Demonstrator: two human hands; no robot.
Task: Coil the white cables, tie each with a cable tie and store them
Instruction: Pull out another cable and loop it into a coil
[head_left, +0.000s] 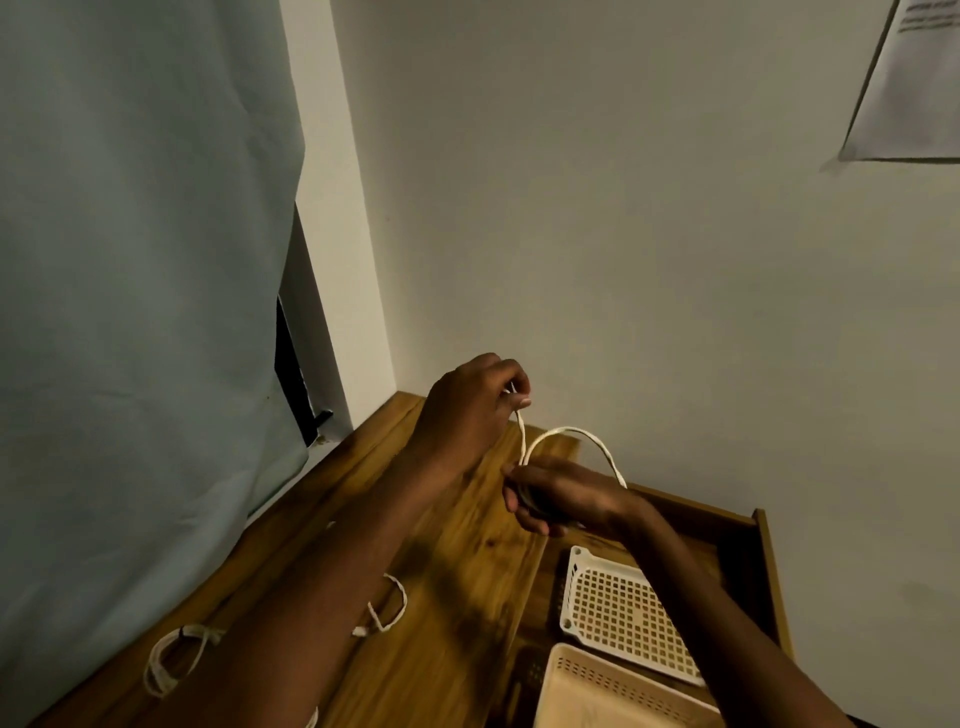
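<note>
A white cable (571, 432) arches in a loop above the wooden tabletop (457, 582). My left hand (470, 410) pinches one end of it between thumb and fingertips, raised near the wall. My right hand (556, 501) grips the gathered turns of the same cable lower down, fingers curled round them. A coiled white cable (169, 660) with a dark tie lies at the table's left edge. Another white cable (387, 610) lies loose beside my left forearm, partly hidden by it.
A white perforated basket (618, 613) lies tilted in an open wooden drawer (761, 561) at the right, with a beige slotted basket (618, 691) in front of it. A pale curtain (140, 286) hangs at the left. The wall stands close behind the table.
</note>
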